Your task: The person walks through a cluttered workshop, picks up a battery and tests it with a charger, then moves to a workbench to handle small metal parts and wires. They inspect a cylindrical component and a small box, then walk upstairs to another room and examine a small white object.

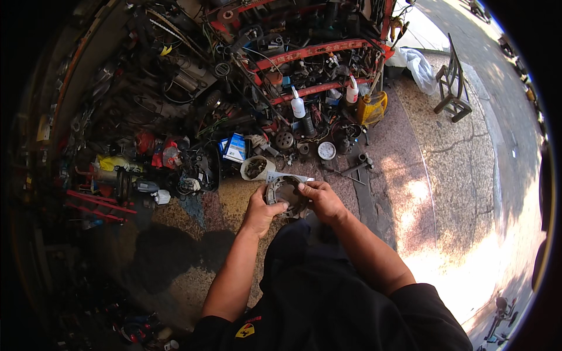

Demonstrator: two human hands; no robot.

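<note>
The left hand [259,210] grips the near-left rim of a round metal ring-shaped part [287,192], thumb over its edge; the right hand [325,200] clasps its right side, thumb on top. The part sits between both hands, in front of the person's body, its broad face turned up toward the head; being round, it shows no clear long axis, and I can read no marking on it. Just beyond stands a whitish tub [245,171] of dark pieces, then a blue-and-white printed box [236,147], a labelled white bottle [298,106] and a red rack [313,52] bearing pale characters.
</note>
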